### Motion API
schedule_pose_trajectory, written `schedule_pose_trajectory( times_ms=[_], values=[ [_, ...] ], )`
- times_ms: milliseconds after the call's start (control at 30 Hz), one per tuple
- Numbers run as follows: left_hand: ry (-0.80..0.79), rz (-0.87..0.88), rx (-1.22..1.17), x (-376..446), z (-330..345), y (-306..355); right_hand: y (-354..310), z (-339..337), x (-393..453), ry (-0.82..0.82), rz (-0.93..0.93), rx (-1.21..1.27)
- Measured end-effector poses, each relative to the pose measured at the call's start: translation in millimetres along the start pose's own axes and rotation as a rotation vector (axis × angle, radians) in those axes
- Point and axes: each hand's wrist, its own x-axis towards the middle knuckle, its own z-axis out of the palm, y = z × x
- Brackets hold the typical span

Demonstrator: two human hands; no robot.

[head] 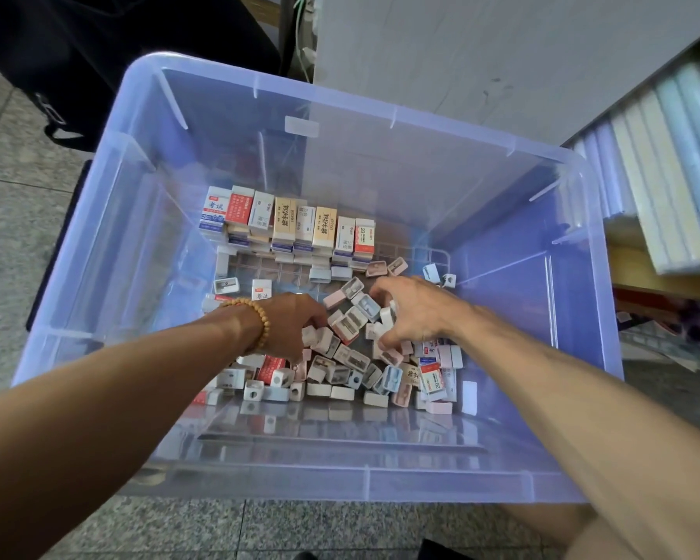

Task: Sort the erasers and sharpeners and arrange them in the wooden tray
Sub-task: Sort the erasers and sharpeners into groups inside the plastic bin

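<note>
While a row of erasers (287, 226) already stands along the bin's (235, 82) far wall, both my hands, left hand (296, 323) and right hand (413, 311), are grasping sharpeners (350, 323) from the unsorted middle heap; most remains.

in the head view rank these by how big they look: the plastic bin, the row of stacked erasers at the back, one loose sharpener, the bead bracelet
1. plastic bin
2. row of stacked erasers
3. bead bracelet
4. loose sharpener

The last two look close, and the bracelet is nearer the camera, so their order is unsure.
</note>
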Motion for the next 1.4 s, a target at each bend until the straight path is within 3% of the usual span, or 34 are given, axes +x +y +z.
schedule_pose_trajectory(
  times_ms=[333,600,700,900,1067,1400],
  values=[
    [-0.043,-0.003,0.046,-2.1,-0.7,0.6,-7.3,2.9,8.6,-0.132,-0.013,0.031],
    [-0.091,-0.013,0.023,-7.1,-3.9,5.3,-9.1,11.3,7.3,-0.136,-0.037,0.125],
    [-0.032,-0.021,0.013,-7.5,-2.0,4.0,-12.6,16.5,3.7,-0.106,-0.018,0.179],
    [0.181,0.040,0.195,-2.7,3.0,5.3,-16.9,14.6,-1.6,-0.260,0.026,0.140],
    [0.175,0.066,0.351,0.7,3.8,7.7,-5.0,3.5,-3.7,-0.246,0.086,0.155],
    [0.153,0.107,0.326,1.7,1.7,6.0,-5.5,3.2,-11.2,-0.222,0.012,0.011]
  ],
)
